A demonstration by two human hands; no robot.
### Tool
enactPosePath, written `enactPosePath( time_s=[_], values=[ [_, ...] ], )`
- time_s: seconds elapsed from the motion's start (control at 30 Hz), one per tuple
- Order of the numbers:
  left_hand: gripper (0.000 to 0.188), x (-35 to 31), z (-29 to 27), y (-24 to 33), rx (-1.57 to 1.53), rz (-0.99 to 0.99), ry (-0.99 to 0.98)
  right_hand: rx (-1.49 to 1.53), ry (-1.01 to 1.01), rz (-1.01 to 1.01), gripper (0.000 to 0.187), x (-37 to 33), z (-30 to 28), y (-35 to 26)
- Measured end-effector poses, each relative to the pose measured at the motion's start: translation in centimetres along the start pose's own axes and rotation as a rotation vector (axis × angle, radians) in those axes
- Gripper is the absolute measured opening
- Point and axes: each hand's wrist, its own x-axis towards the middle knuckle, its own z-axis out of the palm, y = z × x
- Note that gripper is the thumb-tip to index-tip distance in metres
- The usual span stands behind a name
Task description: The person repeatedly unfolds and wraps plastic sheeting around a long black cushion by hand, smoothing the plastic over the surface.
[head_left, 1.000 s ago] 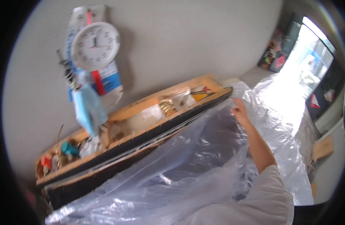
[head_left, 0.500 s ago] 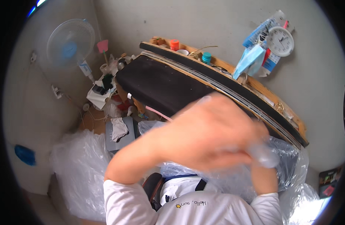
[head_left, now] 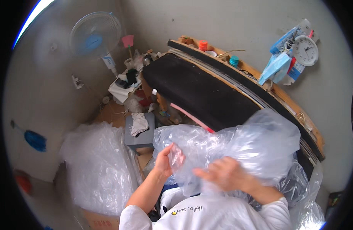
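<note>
Two hands (head_left: 165, 163) (head_left: 224, 174) at clear plastic (head_left: 264, 149), left fingers (head_left: 168, 149) gripping, right blurred

From here I see glossy, crinkled plastic sheeting (head_left: 262, 147) at the near edge of the matt-topped bench (head_left: 197, 90), and a tray (head_left: 284, 95) of bare wood along its far edge.

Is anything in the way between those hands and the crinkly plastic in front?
Nothing visible is: the left hand touches the clear plastic, and the right hand, though blurred, looks right up against it too.
</note>
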Motion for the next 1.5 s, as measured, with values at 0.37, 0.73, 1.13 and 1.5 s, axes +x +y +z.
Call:
enactPosePath(
  time_s=[0.37,0.73,1.13,1.5],
  values=[
    [0.048,-12.9,-4.4,16.9,1.246,0.607,0.958,1.646,0.657,0.588,0.013,6.4,9.9,9.5],
    [0.084,-22.2,-24.5,5.6,1.346,-0.145,1.006,0.923,0.144,0.585,0.016,19.2,36.1,25.2],
    [0.073,-35.0,-14.4,27.0,0.364,0.830,1.371,0.284,0.021,0.047,0.019,46.4,27.6,22.5],
    [0.031,-30.4,2.6,38.7,1.332,0.930,1.536,0.429,0.603,0.113,0.026,59.3,0.0,10.8]
  ],
)
